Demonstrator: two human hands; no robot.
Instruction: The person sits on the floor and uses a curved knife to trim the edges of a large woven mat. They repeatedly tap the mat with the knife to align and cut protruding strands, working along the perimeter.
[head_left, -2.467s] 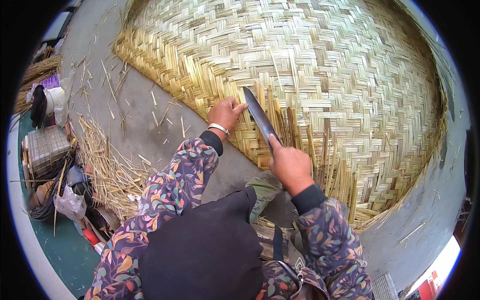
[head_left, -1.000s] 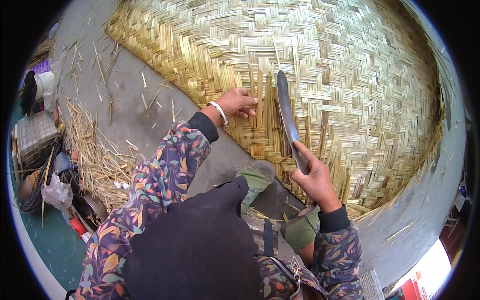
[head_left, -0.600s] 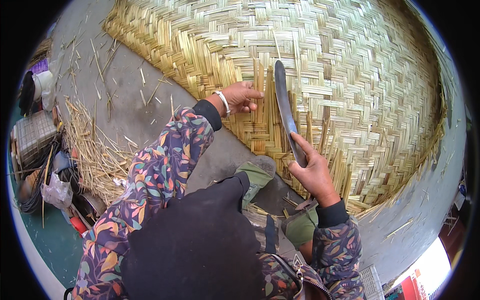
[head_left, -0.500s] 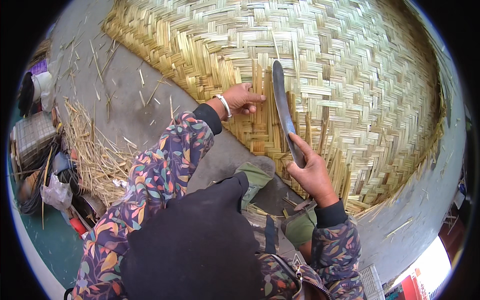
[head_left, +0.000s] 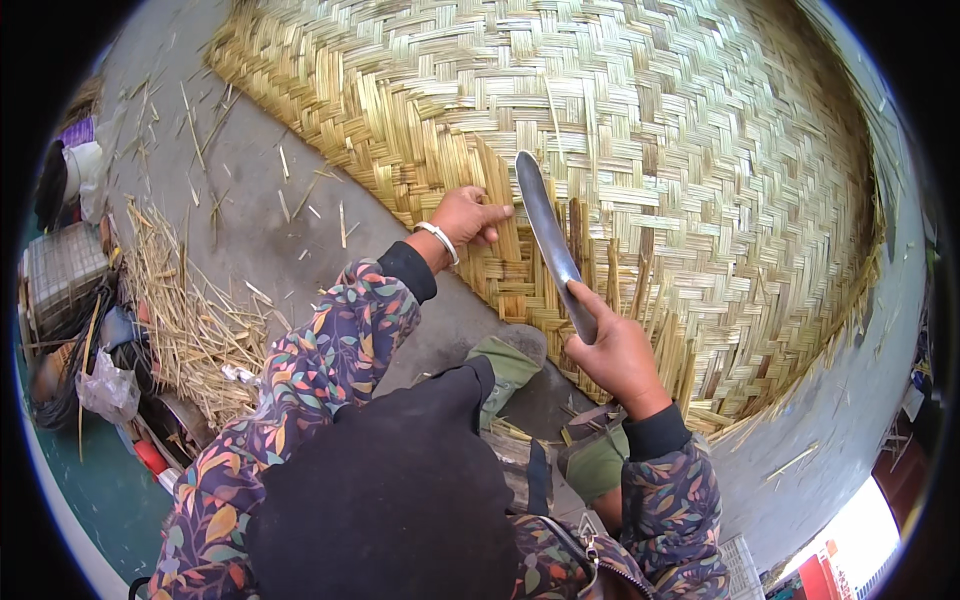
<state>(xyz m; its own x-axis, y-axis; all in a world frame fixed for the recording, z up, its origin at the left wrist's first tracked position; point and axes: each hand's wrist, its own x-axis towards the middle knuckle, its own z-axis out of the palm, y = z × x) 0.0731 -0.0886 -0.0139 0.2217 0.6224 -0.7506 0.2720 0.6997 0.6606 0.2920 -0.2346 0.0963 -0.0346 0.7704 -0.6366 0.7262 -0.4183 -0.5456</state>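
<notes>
A large woven mat (head_left: 640, 110) of pale split strips lies in front of me. My left hand (head_left: 465, 216) is at its near left border, fingers curled and thumb pressed on a flat strip (head_left: 508, 235) that lies along the weave. A white bangle (head_left: 441, 241) rings that wrist. In my right hand (head_left: 620, 350) is a long, slightly curved, flat metal blade (head_left: 546, 225), gripped at its lower end. Its rounded tip points away from me, over the mat just right of the left hand. Several loose strip ends (head_left: 600, 265) stick up beside the blade.
A heap of cut straw (head_left: 190, 320) lies on the grey floor at left, with scattered bits around it. Beyond it are a crumpled plastic bag (head_left: 108, 388), dark cables and a pale crate (head_left: 66, 270). My green-covered foot (head_left: 512, 365) is close to the mat's edge.
The blade and right hand have shifted left and slightly toward me. My left hand has moved a little left; a strip beside it now lies slanted across the border.
</notes>
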